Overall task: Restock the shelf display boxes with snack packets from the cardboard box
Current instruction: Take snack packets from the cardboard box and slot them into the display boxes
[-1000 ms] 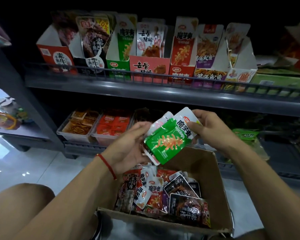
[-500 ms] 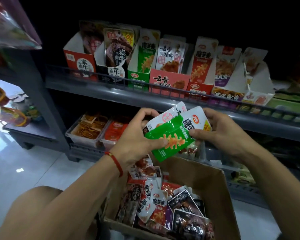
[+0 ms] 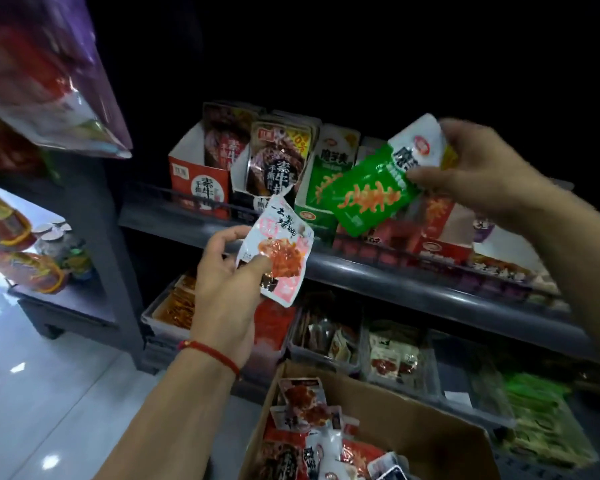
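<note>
My right hand (image 3: 478, 174) pinches a green snack packet (image 3: 371, 195) by its white top and holds it just in front of the green display box (image 3: 317, 206) on the upper shelf. My left hand (image 3: 229, 282) grips a pink and white packet (image 3: 279, 251) lower down, in front of the shelf rail (image 3: 395, 275). The open cardboard box (image 3: 413, 410) sits below, bottom centre, with several mixed packets inside. Red and dark display boxes (image 3: 201, 178) stand to the left of the green one.
A lower shelf holds clear trays (image 3: 174, 306) of snacks and green packs (image 3: 541, 417) at the right. Large bags (image 3: 45, 81) hang at the upper left. A glossy tiled floor (image 3: 49, 393) lies to the left beside a low stand with jars (image 3: 59, 251).
The two packets, held together over the cardboard box before, are now apart. My right hand has lifted the green one up to the upper shelf; my left hand keeps the pink one.
</note>
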`<state>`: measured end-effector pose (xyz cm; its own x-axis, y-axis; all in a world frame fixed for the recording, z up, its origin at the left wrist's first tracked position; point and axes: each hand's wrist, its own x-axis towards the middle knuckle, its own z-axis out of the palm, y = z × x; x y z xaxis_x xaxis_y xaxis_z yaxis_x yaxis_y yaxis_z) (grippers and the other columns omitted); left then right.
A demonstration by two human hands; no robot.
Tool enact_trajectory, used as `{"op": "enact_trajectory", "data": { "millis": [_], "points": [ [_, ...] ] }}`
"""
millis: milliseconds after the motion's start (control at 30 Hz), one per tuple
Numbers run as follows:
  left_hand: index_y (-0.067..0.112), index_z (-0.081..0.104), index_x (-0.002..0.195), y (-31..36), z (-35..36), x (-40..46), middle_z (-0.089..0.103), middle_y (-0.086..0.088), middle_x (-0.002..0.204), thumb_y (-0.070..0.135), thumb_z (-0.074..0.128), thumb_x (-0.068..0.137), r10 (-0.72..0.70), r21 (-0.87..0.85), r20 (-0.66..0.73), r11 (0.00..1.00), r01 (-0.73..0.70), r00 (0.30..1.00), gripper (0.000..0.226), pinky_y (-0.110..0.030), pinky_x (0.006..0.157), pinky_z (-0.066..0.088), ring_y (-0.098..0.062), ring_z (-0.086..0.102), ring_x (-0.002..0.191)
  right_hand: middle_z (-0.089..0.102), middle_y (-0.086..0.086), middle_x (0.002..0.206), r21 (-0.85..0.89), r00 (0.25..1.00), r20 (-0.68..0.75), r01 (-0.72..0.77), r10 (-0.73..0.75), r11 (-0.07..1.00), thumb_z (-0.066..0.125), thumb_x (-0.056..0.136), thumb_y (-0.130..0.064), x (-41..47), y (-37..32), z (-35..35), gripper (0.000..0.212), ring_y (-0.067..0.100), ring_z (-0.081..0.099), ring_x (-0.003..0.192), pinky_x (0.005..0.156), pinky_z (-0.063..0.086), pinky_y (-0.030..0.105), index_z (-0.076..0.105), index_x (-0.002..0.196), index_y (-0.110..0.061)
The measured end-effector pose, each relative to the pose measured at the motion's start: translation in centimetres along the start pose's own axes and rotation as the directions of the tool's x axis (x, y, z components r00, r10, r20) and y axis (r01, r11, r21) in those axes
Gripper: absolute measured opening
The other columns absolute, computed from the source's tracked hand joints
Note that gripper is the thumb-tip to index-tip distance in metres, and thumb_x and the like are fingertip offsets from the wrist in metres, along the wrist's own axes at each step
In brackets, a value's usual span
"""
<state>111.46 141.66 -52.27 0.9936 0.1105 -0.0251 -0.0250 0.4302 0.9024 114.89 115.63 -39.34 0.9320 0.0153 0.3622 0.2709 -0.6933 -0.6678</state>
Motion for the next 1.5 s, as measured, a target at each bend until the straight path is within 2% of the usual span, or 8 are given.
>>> {"op": "enact_trajectory", "data": {
  "millis": [167, 367, 700, 867, 1167, 1267, 1400, 1500],
  "points": [
    [0.016, 0.062, 0.117, 1.0, -0.3, 1.3, 0.073, -0.021, 0.112, -0.009, 0.059, 0.092, -0.073, -0.051, -0.058, 0.996, 0.07, 0.996, 0.035, -0.045, 0.073, 0.057, -0.034, 0.075, 0.094, 0.068, 0.006, 0.117, -0.37, 0.99, -0.097, 0.063, -0.106, 0.927, 0.074, 0.091, -0.026, 7.2, -2.1, 0.4, 0.041, 0.021, 0.066, 0.102, 0.086, 0.057, 0.043, 0.06, 0.125, -0.01],
    [0.016, 0.062, 0.12, 1.3, -0.3, 1.7, 0.078, -0.012, 0.102, -0.005, 0.061, 0.091, -0.108, -0.08, -0.057, 0.991, 0.104, 0.992, 0.036, -0.04, 0.067, 0.058, -0.025, 0.076, 0.086, 0.062, 0.021, 0.102, -0.668, 1.0, -0.002, 0.014, -0.02, 0.744, 0.066, 0.097, -0.03, 11.4, -4.1, 2.4, 0.038, 0.036, 0.06, 0.105, 0.079, 0.043, 0.038, 0.065, 0.117, 0.002],
    [0.022, 0.066, 0.114, 1.1, -0.1, 2.0, 0.076, -0.01, 0.107, -0.003, 0.064, 0.089, -0.135, -0.057, -0.06, 0.99, 0.131, 0.989, 0.036, -0.044, 0.076, 0.06, -0.026, 0.076, 0.093, 0.058, 0.014, 0.134, -0.683, 0.99, 0.092, -0.015, 0.106, 0.731, 0.069, 0.094, -0.02, 13.3, -2.3, 8.2, 0.055, 0.035, 0.055, 0.124, 0.096, 0.045, 0.037, 0.048, 0.144, -0.013],
    [0.023, 0.066, 0.114, 0.9, -0.1, 2.0, 0.076, -0.011, 0.109, -0.004, 0.062, 0.088, -0.129, -0.054, -0.055, 0.991, 0.126, 0.99, 0.037, -0.044, 0.077, 0.059, -0.027, 0.076, 0.094, 0.058, 0.013, 0.135, -0.693, 0.986, 0.093, -0.035, 0.137, 0.72, 0.071, 0.094, -0.019, 13.7, -0.5, 9.7, 0.053, 0.034, 0.056, 0.123, 0.088, 0.044, 0.033, 0.049, 0.142, -0.013],
    [0.022, 0.065, 0.116, 1.1, -0.2, 1.8, 0.076, -0.009, 0.107, -0.003, 0.063, 0.09, -0.134, -0.065, -0.042, 0.989, 0.131, 0.99, 0.036, -0.043, 0.076, 0.061, -0.024, 0.076, 0.092, 0.063, 0.015, 0.122, -0.725, 1.0, 0.004, 0.008, -0.008, 0.689, 0.065, 0.097, -0.03, 13.8, 0.3, 8.4, 0.035, 0.037, 0.059, 0.112, 0.09, 0.052, 0.044, 0.057, 0.128, -0.016],
    [0.021, 0.065, 0.116, 1.1, -0.2, 1.7, 0.077, -0.009, 0.107, -0.003, 0.063, 0.09, -0.136, -0.08, -0.027, 0.988, 0.133, 0.99, 0.036, -0.04, 0.071, 0.061, -0.024, 0.077, 0.09, 0.062, 0.02, 0.117, -0.762, 0.998, -0.012, 0.03, -0.061, 0.647, 0.061, 0.1, -0.028, 13.6, 0.9, 8.7, 0.03, 0.04, 0.059, 0.109, 0.082, 0.048, 0.043, 0.057, 0.125, -0.011],
    [0.02, 0.066, 0.114, 1.2, -0.2, 1.6, 0.078, -0.009, 0.103, -0.007, 0.062, 0.088, -0.14, -0.099, 0.01, 0.985, 0.14, 0.99, 0.038, -0.039, 0.068, 0.061, -0.025, 0.077, 0.087, 0.064, 0.02, 0.115, -0.775, 0.994, -0.024, 0.048, -0.105, 0.63, 0.063, 0.099, -0.032, 13.4, 1.2, 8.8, 0.034, 0.039, 0.061, 0.105, 0.08, 0.048, 0.042, 0.055, 0.124, -0.009],
    [0.017, 0.064, 0.118, 1.3, -0.1, 1.5, 0.077, -0.013, 0.104, -0.011, 0.059, 0.088, -0.151, -0.131, 0.067, 0.979, 0.159, 0.986, 0.041, -0.039, 0.063, 0.06, -0.031, 0.076, 0.091, 0.066, 0.018, 0.117, -0.758, 0.968, -0.01, 0.155, -0.25, 0.633, 0.067, 0.096, -0.032, 12.7, 0.3, 8.3, 0.039, 0.038, 0.063, 0.106, 0.084, 0.055, 0.047, 0.058, 0.128, -0.011]
  ]
}}
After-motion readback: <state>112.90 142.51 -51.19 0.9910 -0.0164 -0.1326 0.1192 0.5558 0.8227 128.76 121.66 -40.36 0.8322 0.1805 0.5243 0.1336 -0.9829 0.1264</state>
